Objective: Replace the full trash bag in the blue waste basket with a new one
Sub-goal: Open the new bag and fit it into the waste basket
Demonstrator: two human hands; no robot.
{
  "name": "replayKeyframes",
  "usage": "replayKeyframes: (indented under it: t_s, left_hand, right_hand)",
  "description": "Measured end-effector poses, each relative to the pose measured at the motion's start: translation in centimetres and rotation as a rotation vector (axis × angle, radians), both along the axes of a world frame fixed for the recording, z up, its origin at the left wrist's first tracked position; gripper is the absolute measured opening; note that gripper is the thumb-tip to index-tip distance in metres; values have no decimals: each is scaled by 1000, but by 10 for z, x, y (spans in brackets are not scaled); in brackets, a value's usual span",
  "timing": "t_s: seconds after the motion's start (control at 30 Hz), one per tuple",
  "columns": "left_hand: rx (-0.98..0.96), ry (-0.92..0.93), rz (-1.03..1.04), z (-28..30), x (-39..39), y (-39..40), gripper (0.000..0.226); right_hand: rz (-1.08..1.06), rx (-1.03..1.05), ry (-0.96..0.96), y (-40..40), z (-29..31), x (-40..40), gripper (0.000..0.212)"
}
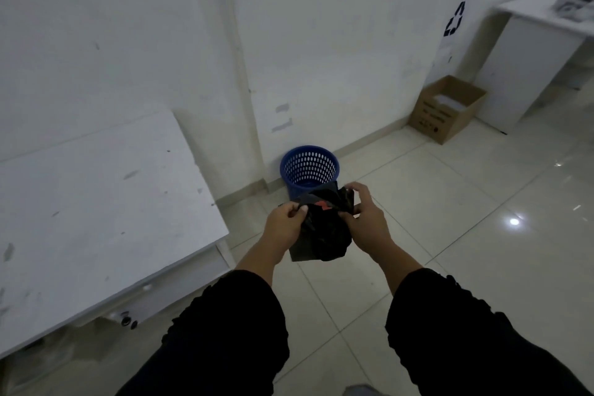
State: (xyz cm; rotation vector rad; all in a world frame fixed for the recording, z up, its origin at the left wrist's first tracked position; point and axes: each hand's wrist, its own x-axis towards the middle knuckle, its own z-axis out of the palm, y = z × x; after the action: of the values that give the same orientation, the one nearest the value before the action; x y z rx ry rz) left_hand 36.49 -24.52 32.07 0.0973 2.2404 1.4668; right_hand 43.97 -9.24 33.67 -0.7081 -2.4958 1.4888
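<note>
**Both hands on the black bag, basket on the floor ahead**

We're standing over the tiled floor [466, 251] with both arms out front, dark sleeves [231, 315] pushed up to the forearms.

We hold a crumpled black trash bag [324, 228] between the hands, at about the middle of the view. There's a small red mark on its upper part. The bag is bunched, not spread open; its lower end hangs below the hands.

Our left hand [286, 223] grips the bag's left edge: fingers curled in, thumb pinched down on the plastic. Our right hand [366, 219] is on the bag's right side: thumb and lower fingers are on the plastic, index finger is raised and arched over the top edge. How tightly those lower fingers clamp we cannot tell, since the bag hides them.

The blue waste basket [309, 169] stands upright on the floor against the white wall [337, 42], just beyond the bag in view and partly covered by it. Perforated sides, no liner visible on the rim, inside looks bare blue.

On our left, a scuffed white table [96, 202]. Further right along the wall, an open cardboard box [446, 109] sits under a recycling sign [454, 21], next to another white table [530, 51].
</note>
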Motion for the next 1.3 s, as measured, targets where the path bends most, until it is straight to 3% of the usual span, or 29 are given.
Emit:
replayKeyframes:
  t_s: [0.23, 0.37, 0.47, 0.6, 0.7, 0.8, 0.9, 1.03, 1.3]
  left_hand:
    - [31, -149, 104, -23, -46, 54, 21]
    - [137, -262, 226, -34, -92, 79, 28]
    - [224, -330, 272, -36, -135, 100, 31]
    - [192, -361, 249, -32, -201, 135, 26]
    - [177, -335, 232, -23, -253, 158, 19]
    - [182, -292, 231, -12, -299, 179, 19]
    - [174, -289, 224, -9, -332, 197, 25]
    - [137, -231, 226, -14, -373, 217, 19]
    - [-63, -38, 305, -25, -452, 251, 29]
  right_hand:
    - [113, 160, -69, 52, -12, -45, 16]
    - [90, 251, -135, 84, -22, -87, 24]
    - [105, 282, -165, 109, -29, -131, 18]
    - [138, 351, -276, 139, -34, -194, 31]
    - [-20, 457, -263, 158, -32, -241, 38]
    - [-64, 197, -53, 175, -20, -285, 43]
    - [77, -60, -2, 186, -8, -318, 35]
    - [85, -59, -28, 210, -22, -368, 12]
    - [197, -126, -8, 280, -34, -474, 18]
